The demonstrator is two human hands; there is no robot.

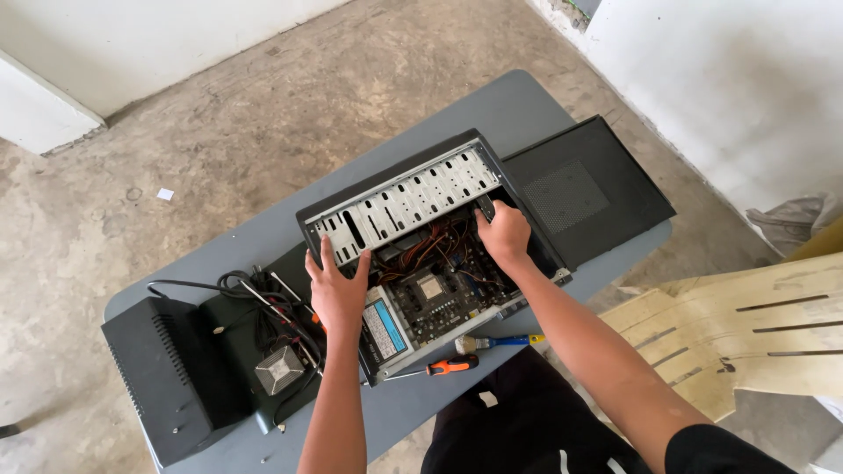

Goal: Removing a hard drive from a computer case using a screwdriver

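Head view: left hand rests flat, fingers spread, on open computer case; right hand grips its inner frame edge.

Bare forearms; short black sleeve, seemingly black trousers.

Grey table bears computer case, side panel, screwdriver, brush

Around your work on the grey table

You have a black side panel at the far right, a paintbrush and orange-handled screwdriver by the near edge, tangled cables and a black box at the left.
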